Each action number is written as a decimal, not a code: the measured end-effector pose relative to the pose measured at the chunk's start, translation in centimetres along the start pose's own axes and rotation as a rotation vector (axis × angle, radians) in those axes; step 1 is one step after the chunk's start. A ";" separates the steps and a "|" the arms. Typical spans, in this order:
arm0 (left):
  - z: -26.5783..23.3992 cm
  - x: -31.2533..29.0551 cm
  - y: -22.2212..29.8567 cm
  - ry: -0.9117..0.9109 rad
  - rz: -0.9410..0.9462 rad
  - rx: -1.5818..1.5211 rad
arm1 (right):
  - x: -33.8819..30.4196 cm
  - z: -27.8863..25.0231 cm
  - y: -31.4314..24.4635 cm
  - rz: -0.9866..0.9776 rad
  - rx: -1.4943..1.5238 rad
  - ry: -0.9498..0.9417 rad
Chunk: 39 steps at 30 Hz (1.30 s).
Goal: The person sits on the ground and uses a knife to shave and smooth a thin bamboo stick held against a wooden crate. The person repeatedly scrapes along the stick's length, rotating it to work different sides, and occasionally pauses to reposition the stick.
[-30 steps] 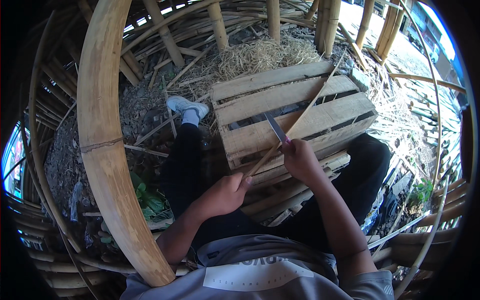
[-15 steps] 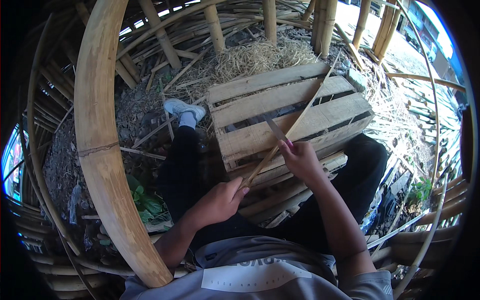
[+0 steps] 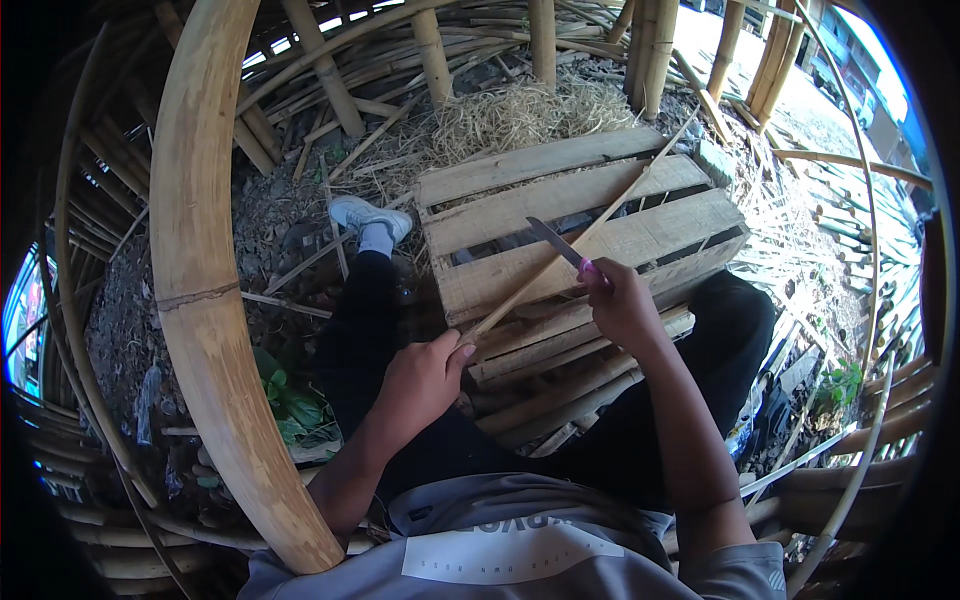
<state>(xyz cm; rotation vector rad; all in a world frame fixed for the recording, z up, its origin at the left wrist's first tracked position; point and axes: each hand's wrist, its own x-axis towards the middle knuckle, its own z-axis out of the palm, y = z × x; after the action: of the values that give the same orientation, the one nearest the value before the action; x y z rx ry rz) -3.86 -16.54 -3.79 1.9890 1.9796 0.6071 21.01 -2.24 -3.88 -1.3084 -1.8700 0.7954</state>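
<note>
My left hand [image 3: 425, 378] is closed around the near end of a long, thin bamboo strip [image 3: 530, 283]. The strip slants away to the far right, across a wooden slatted crate [image 3: 500, 225]. In my right hand [image 3: 622, 305] is a knife [image 3: 553, 242] with a pink handle, held in a closed grip. Its blade points to the far left, over the strip and the crate's slats. Whether the blade touches the strip I cannot tell.
A thick curved bamboo pole [image 3: 195, 300] rises close on my left. Dry shavings [image 3: 525, 118] lie heaped behind the crate, with bamboo posts [image 3: 542, 45] beyond. My left shoe [image 3: 370, 220] rests beside the crate. Cut bamboo lies on the right.
My right hand with the knife has moved slightly right and nearer to me, its blade now above the strip. My left hand has shifted left and slightly farther away with the strip's end.
</note>
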 end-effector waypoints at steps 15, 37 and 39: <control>1.1 -0.4 1.1 0.051 0.051 0.295 | 2.3 0.4 2.1 0.032 -0.284 0.024; 0.5 -0.6 -0.9 0.032 0.122 0.115 | 2.7 -1.3 0.5 0.150 -0.266 -0.161; 0.9 -0.2 -1.1 0.048 0.159 0.086 | 3.3 -1.3 0.8 0.187 -0.256 -0.119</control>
<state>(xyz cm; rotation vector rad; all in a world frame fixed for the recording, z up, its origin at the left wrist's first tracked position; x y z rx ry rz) -4.39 -16.63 -5.07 2.2201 1.9172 0.6203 21.72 1.28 -3.10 -1.6463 -2.0161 0.7603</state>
